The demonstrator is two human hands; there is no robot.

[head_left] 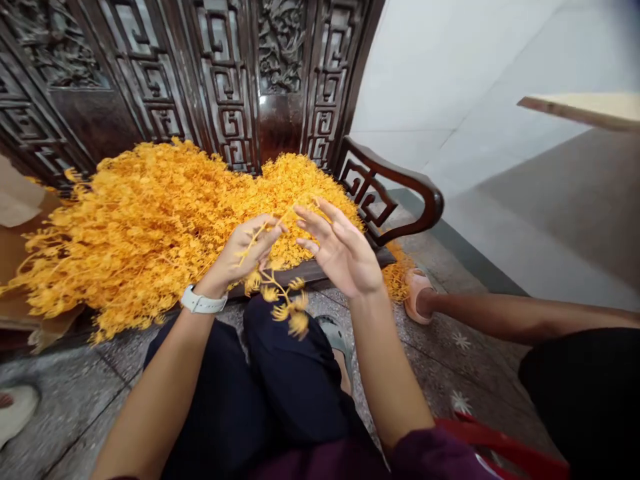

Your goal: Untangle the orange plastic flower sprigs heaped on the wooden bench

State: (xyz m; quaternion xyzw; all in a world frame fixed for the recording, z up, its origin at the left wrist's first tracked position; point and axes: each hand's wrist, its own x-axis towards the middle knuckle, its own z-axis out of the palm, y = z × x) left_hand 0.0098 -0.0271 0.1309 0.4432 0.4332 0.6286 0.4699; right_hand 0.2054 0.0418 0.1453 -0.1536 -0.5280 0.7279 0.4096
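"Toward the left end of the bench [280, 127], what's there?"
"Cardboard [15, 257] first, then the yellow heap [165, 207], reaching nearly to the right armrest and spilling over the front edge."
"Left hand [253, 247]?"
"Thumb and fingers pinching a yellow sprig [281, 293], near the bench's front edge. Flower heads [299, 325] dangle past that edge. Decent hold, I'd say: a light stem pinch shouldn't crush them."
"Right hand [345, 257]?"
"Mostly open, fingers loosely curled by the stem [289, 215]. Can't tell if the tips touch."
"Best technique?"
"Steady left pinch, right thumb and forefinger on bare stem only, clear of the heap so nothing snags."
"Far right?"
"Armrest [410, 180] at the bench's right end; allow elbow room. Another person's foot [424, 300] just beyond."
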